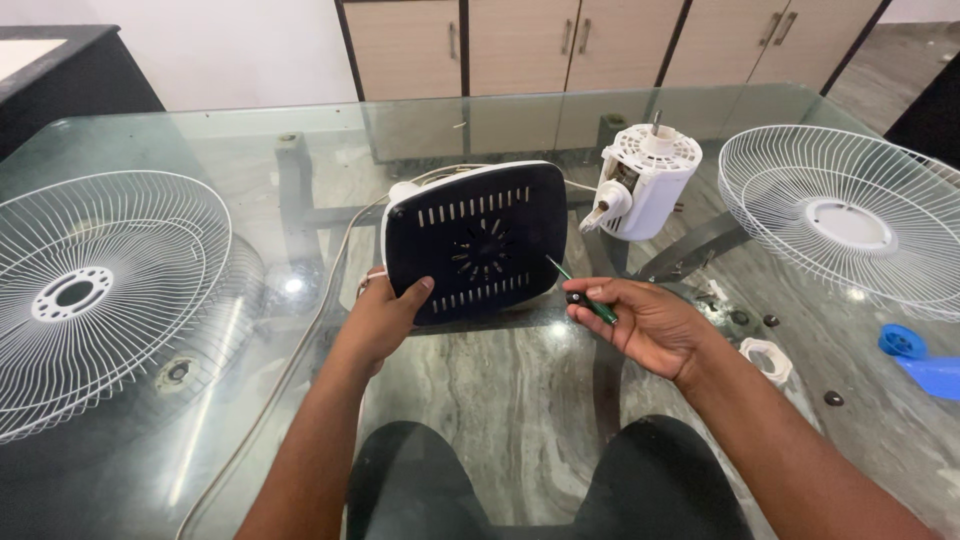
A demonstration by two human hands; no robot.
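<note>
Head view: the left hand (385, 318) gripped the fan base (475, 243), tipped up at the glass bench's (200, 130) centre, dark underside showing. The right hand (640, 322) pinched a green screwdriver (580, 290) at 4 o'clock of it. The motor (640, 180) stood at 2 o'clock, and 2 grilles flanked: rear grille (100, 290), front grille (850, 215).
</note>
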